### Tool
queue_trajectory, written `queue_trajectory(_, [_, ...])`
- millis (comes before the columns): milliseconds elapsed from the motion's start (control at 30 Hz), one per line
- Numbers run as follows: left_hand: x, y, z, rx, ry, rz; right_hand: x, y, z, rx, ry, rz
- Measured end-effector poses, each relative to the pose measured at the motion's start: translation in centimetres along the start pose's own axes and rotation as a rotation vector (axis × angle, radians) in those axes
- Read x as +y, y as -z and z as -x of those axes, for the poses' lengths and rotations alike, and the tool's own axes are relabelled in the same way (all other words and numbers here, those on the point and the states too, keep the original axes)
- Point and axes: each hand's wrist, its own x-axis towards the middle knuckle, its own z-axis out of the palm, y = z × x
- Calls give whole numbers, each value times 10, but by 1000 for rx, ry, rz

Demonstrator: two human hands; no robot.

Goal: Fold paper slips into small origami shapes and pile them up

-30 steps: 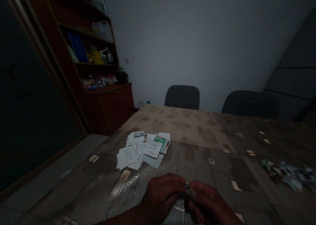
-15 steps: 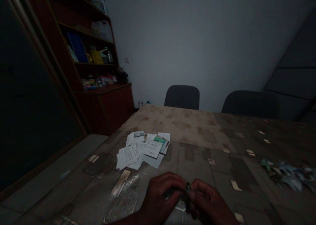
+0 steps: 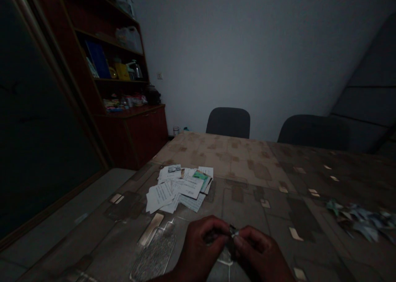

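Low in the middle of the view, my left hand (image 3: 202, 245) and my right hand (image 3: 262, 251) meet fingertip to fingertip above the table. Between them is a small folded piece of paper (image 3: 234, 232), partly light and partly dark, pinched from both sides. Fingers and dim light hide most of its shape. Beyond my left hand, a loose pile of printed paper cards (image 3: 176, 191) lies overlapping, with a green picture card (image 3: 201, 178) at its right side.
A heap of crumpled or folded paper pieces (image 3: 361, 220) lies at the right on the patterned tablecloth (image 3: 229, 156). Two dark chairs (image 3: 228, 122) stand behind the far table edge. A red-brown shelf cabinet (image 3: 140, 127) holding various items stands at the left wall.
The paper between my fingertips has turned a little, and more of its light side shows. My right hand has shifted slightly; the cards and the heap stay put.
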Motion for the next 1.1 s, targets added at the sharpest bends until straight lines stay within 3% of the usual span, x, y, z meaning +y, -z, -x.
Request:
queue_trajectory(100, [0, -1, 0, 16, 84, 57, -2, 2, -2, 19, 122, 161])
queue_trajectory(367, [7, -3, -1, 25, 134, 56, -9, 6, 1, 87, 549, 502])
queue_trajectory(467, [8, -3, -1, -3, 191, 78, -12, 9, 1, 46, 681, 607])
queue_trajectory(700, [4, -1, -1, -23, 175, 60, -13, 12, -3, -21, 713, 643])
queue_trajectory(933, [7, -5, -6, -60, 302, 286, -14, 17, -4, -5, 924, 723])
queue_trajectory(1100, [6, -7, -5, -82, 352, 325, -12, 17, -3, -28, 921, 732])
